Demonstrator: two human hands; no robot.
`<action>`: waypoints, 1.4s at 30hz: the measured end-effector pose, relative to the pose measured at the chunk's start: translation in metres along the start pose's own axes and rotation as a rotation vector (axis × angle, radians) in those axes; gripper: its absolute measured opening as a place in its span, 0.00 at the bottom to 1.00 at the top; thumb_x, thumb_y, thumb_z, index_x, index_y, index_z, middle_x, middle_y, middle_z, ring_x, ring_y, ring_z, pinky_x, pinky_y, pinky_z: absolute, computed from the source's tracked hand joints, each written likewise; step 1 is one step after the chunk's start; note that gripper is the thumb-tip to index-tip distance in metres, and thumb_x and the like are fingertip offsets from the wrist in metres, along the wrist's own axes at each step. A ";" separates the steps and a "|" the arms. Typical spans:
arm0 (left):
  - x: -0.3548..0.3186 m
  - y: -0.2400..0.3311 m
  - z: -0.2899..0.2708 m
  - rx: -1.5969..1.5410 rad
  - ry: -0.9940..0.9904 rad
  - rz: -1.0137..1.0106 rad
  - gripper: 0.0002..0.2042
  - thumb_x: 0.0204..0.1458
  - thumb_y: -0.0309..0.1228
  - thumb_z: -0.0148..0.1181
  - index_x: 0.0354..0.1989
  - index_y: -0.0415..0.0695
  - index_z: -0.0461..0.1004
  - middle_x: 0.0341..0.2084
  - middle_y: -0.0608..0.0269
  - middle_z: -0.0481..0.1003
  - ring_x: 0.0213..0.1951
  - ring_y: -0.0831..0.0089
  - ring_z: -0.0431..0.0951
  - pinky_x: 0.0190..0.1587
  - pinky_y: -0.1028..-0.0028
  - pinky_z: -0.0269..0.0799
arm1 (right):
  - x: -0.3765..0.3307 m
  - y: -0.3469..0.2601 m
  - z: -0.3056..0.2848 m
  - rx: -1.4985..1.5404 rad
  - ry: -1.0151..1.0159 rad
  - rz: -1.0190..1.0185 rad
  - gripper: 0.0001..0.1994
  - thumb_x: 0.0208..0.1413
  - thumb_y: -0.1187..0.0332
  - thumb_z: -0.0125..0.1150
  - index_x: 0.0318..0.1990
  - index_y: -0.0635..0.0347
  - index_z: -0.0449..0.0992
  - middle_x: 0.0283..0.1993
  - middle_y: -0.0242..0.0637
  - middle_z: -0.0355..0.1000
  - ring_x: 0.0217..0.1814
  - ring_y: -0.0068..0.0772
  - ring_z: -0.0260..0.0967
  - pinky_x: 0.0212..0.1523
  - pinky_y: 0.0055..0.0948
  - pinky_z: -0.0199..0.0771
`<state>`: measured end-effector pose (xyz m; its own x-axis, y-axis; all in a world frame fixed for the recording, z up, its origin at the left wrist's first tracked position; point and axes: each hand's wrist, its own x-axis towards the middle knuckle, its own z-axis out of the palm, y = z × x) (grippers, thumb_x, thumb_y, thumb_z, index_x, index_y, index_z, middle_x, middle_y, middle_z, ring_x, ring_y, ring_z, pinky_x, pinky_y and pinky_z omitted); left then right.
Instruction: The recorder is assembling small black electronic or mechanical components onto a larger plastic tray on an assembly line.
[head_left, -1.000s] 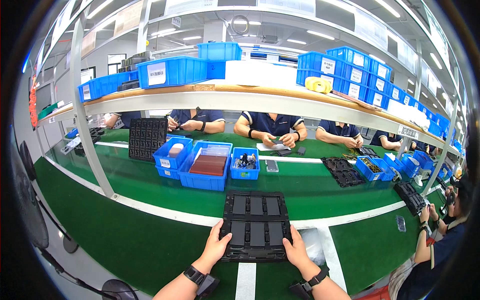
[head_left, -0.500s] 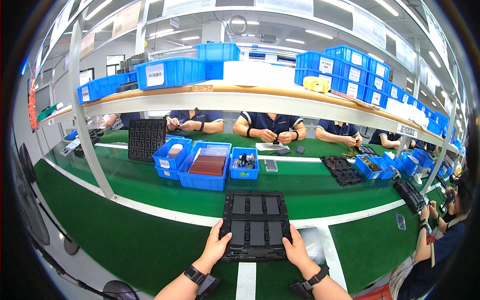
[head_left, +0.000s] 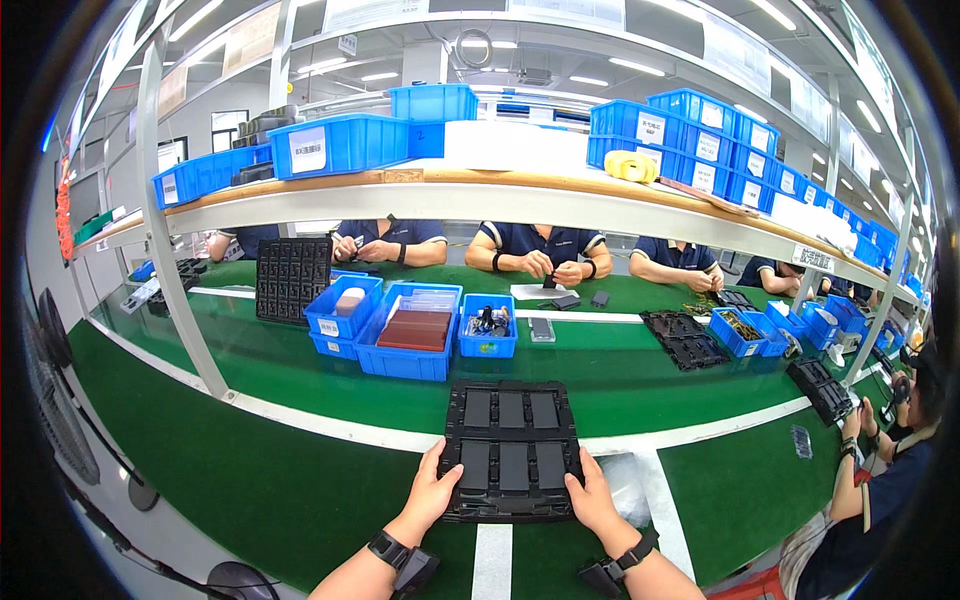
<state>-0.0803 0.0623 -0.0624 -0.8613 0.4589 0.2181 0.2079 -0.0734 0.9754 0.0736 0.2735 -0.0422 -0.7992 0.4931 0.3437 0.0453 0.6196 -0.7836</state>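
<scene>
A black plastic tray (head_left: 512, 434) lies in front of me on the green tabletop. Two rows of flat dark rectangular pieces (head_left: 513, 468) fill its pockets. My left hand (head_left: 430, 492) grips the tray's left edge, thumb on top, its fingers partly hidden at the side. On the opposite edge, my right hand (head_left: 596, 494) has the same kind of hold. A clear plastic bag (head_left: 628, 488) lies just right of my right hand. Both my wrists wear black straps with small dark boxes.
Beyond the tray stand blue bins (head_left: 402, 364) with reddish-brown sheets and small parts. A shelf (head_left: 480, 205) carrying more blue bins spans above, held by a metal post (head_left: 180, 230) on the left. Co-workers sit across the table; another person (head_left: 880, 510) works at the right.
</scene>
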 end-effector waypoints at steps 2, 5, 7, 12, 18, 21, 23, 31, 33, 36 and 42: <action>0.000 0.000 0.000 0.013 0.001 -0.002 0.27 0.49 0.27 0.54 0.57 0.34 0.54 0.55 0.50 0.57 0.58 0.63 0.57 0.59 0.72 0.51 | 0.000 0.000 0.000 0.000 -0.002 0.000 0.28 0.51 0.70 0.50 0.58 0.74 0.51 0.60 0.60 0.51 0.64 0.52 0.47 0.63 0.34 0.46; 0.000 0.000 0.001 -0.001 0.002 0.003 0.27 0.49 0.27 0.54 0.58 0.34 0.54 0.55 0.49 0.57 0.58 0.63 0.57 0.59 0.72 0.51 | 0.000 0.003 0.000 0.000 -0.001 -0.005 0.28 0.51 0.70 0.50 0.58 0.74 0.51 0.60 0.60 0.51 0.64 0.52 0.47 0.63 0.34 0.46; -0.001 0.003 0.001 -0.005 -0.001 0.004 0.28 0.49 0.27 0.54 0.58 0.34 0.54 0.55 0.49 0.57 0.58 0.63 0.57 0.59 0.72 0.50 | 0.000 0.003 0.001 0.001 0.001 -0.010 0.28 0.51 0.70 0.50 0.58 0.74 0.51 0.60 0.59 0.51 0.64 0.52 0.47 0.63 0.34 0.46; -0.001 0.001 -0.001 0.030 0.001 0.022 0.28 0.49 0.28 0.54 0.58 0.34 0.54 0.55 0.48 0.57 0.58 0.62 0.56 0.60 0.72 0.49 | -0.001 0.000 0.000 -0.015 0.005 -0.017 0.28 0.51 0.69 0.49 0.58 0.74 0.51 0.60 0.59 0.51 0.64 0.52 0.48 0.63 0.34 0.46; 0.000 -0.001 -0.001 0.037 -0.004 0.022 0.27 0.49 0.27 0.54 0.58 0.34 0.54 0.55 0.49 0.57 0.58 0.62 0.56 0.59 0.72 0.50 | -0.002 0.004 0.002 0.024 0.016 -0.020 0.28 0.52 0.69 0.49 0.58 0.74 0.51 0.60 0.60 0.51 0.64 0.53 0.48 0.63 0.34 0.46; -0.001 0.005 0.001 0.033 -0.004 0.017 0.27 0.49 0.27 0.54 0.58 0.35 0.54 0.55 0.50 0.57 0.58 0.63 0.57 0.59 0.72 0.50 | 0.001 0.004 0.000 0.017 0.011 -0.021 0.28 0.52 0.70 0.49 0.58 0.74 0.51 0.60 0.60 0.51 0.64 0.53 0.48 0.63 0.34 0.46; -0.002 0.007 0.000 0.029 -0.004 0.007 0.27 0.49 0.27 0.54 0.58 0.35 0.54 0.55 0.50 0.57 0.58 0.63 0.57 0.59 0.72 0.50 | 0.000 0.003 0.001 0.025 0.009 -0.025 0.28 0.51 0.70 0.50 0.58 0.74 0.51 0.60 0.60 0.51 0.64 0.53 0.47 0.63 0.34 0.46; 0.000 0.000 0.000 0.006 -0.006 0.003 0.27 0.49 0.27 0.54 0.58 0.35 0.54 0.55 0.50 0.57 0.58 0.63 0.57 0.59 0.72 0.50 | -0.001 0.000 -0.001 0.001 -0.005 -0.011 0.28 0.52 0.70 0.49 0.58 0.74 0.50 0.61 0.59 0.50 0.65 0.52 0.46 0.63 0.34 0.45; 0.001 -0.006 -0.001 0.000 -0.006 0.011 0.27 0.49 0.27 0.54 0.58 0.35 0.54 0.55 0.50 0.57 0.58 0.63 0.57 0.59 0.72 0.50 | -0.001 0.000 -0.001 0.004 -0.008 -0.013 0.28 0.52 0.70 0.49 0.58 0.74 0.50 0.61 0.59 0.50 0.65 0.52 0.46 0.63 0.34 0.45; 0.001 -0.007 -0.002 0.004 -0.005 0.019 0.27 0.49 0.27 0.54 0.58 0.35 0.54 0.54 0.49 0.58 0.58 0.63 0.57 0.59 0.72 0.50 | -0.001 0.000 -0.001 0.005 -0.011 -0.013 0.28 0.52 0.70 0.49 0.58 0.74 0.50 0.61 0.59 0.50 0.65 0.51 0.46 0.63 0.33 0.45; 0.000 0.001 0.001 -0.011 -0.006 0.003 0.27 0.49 0.27 0.54 0.57 0.34 0.54 0.54 0.49 0.58 0.57 0.63 0.57 0.59 0.72 0.50 | -0.001 0.004 0.000 0.015 -0.001 -0.031 0.28 0.51 0.70 0.49 0.59 0.74 0.49 0.61 0.59 0.50 0.65 0.51 0.47 0.63 0.33 0.46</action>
<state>-0.0796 0.0628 -0.0615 -0.8579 0.4638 0.2211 0.2057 -0.0842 0.9750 0.0745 0.2753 -0.0457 -0.8009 0.4726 0.3676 0.0111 0.6255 -0.7802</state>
